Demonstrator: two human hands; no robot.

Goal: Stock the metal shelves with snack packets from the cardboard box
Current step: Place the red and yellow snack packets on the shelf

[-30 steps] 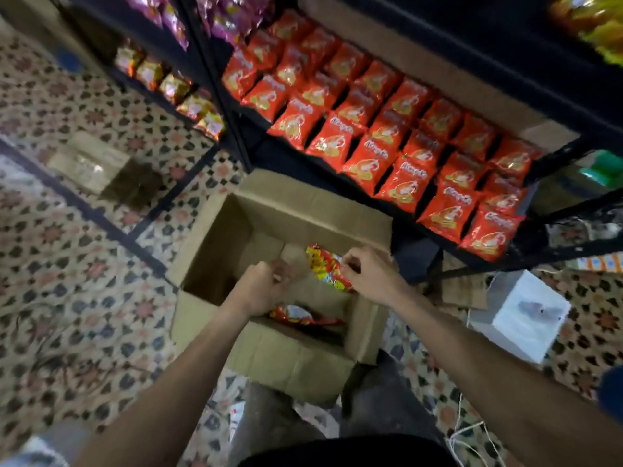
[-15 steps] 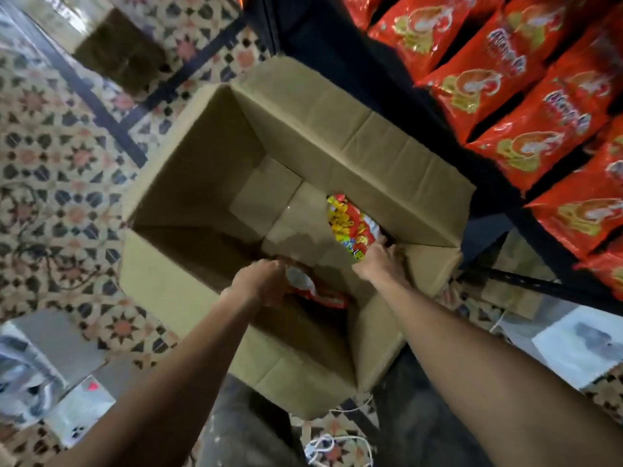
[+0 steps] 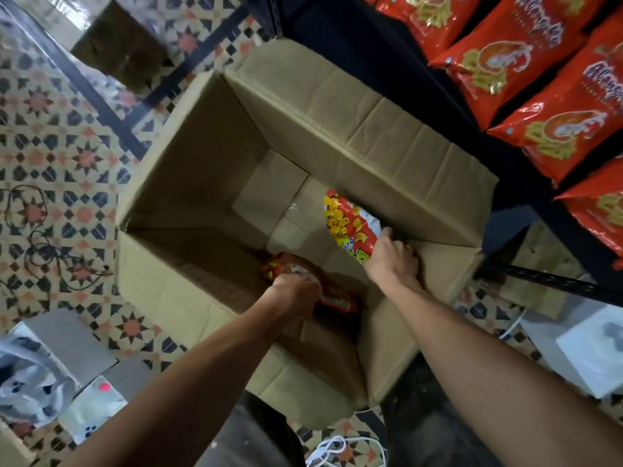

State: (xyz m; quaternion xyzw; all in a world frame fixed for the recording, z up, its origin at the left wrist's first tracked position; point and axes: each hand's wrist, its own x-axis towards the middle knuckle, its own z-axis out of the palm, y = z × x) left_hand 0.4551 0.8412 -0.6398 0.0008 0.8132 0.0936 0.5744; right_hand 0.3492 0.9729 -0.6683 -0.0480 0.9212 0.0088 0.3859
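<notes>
Gripping a red packet [image 3: 337,299] at the bottom of the cardboard box [image 3: 354,106] with the left hand [image 3: 296,294], holding a yellow-and-red packet [image 3: 349,227] near its far wall with the right hand [image 3: 392,256]. Standing on patterned floor tiles [image 3: 67,156], beside a metal shelf [image 3: 387,48] of orange packets [image 3: 539,106].

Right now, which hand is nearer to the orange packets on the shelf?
Right. The right hand sits by the cardboard box wall facing the orange packets; the left hand is farther off, low in the box's middle.
</notes>
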